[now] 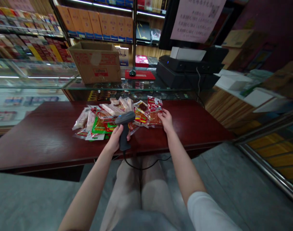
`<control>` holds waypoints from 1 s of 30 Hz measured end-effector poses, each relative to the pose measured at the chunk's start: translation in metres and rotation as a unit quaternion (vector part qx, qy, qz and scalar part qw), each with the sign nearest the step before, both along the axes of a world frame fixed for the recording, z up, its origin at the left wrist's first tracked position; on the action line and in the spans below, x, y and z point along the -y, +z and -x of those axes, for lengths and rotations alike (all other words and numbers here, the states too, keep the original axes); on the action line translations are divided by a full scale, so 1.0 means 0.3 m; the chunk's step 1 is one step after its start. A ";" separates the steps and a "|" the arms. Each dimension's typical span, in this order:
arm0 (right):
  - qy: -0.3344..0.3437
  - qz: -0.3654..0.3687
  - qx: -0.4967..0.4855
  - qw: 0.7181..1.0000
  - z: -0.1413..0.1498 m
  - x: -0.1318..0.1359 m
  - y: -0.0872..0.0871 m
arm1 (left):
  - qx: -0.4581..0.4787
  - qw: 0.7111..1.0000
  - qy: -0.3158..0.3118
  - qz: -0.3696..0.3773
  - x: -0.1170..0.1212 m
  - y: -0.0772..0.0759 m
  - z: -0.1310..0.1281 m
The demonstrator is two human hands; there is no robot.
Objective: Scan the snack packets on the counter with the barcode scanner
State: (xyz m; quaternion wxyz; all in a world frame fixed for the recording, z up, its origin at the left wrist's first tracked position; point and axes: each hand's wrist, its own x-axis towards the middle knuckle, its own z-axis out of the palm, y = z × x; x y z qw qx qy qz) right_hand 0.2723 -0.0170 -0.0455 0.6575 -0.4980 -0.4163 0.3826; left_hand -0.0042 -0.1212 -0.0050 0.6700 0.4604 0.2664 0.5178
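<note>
My left hand (117,137) is closed round the handle of a dark grey handheld barcode scanner (124,131). The scanner stands upright above the table's near side, and a black cable runs down from its grip across my lap. At the right end of a pile of packaged snacks, my right hand (166,120) pinches the edge of a red and brown snack packet (154,118). Another red packet (154,104) lies just behind it. Left of these are a green packet (97,125) and several pale, wrapped sticks (111,109), partly hidden by the scanner.
The pile rests on a dark red wooden table (47,128). Behind it, a glass counter (141,86) carries an open cardboard box (96,62), a mouse (132,73) on a red mat and a black cash-register unit (182,75). A metal rack (269,170) stands at the right.
</note>
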 end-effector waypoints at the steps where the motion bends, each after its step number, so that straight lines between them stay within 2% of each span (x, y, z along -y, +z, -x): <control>1: -0.002 -0.010 -0.031 0.999 -0.021 0.004 -0.002 | -0.011 1.000 -0.011 -0.002 0.001 -0.006 -0.002; 4: 0.014 -0.026 -0.134 0.991 -0.065 0.020 0.002 | -0.040 0.998 -0.051 -0.014 0.001 -0.023 -0.001; 9: 0.105 -0.080 -0.267 0.955 -0.098 0.067 0.012 | -0.041 0.995 -0.091 -0.024 -0.002 -0.026 -0.034; 13: 0.165 -0.129 -0.291 0.934 -0.096 0.085 0.011 | -0.041 0.994 -0.102 -0.018 -0.014 -0.022 -0.100; 20: 0.199 -0.089 -0.301 0.928 -0.092 0.069 0.015 | -0.049 0.986 -0.160 -0.017 -0.019 -0.035 -0.144; 25: 0.244 -0.080 -0.339 0.905 -0.074 0.084 0.034 | -0.035 0.988 -0.151 0.002 -0.016 -0.034 -0.155; 30: 0.240 -0.065 -0.344 0.906 -0.041 0.108 0.065 | -0.020 0.991 -0.129 0.016 -0.027 -0.042 -0.165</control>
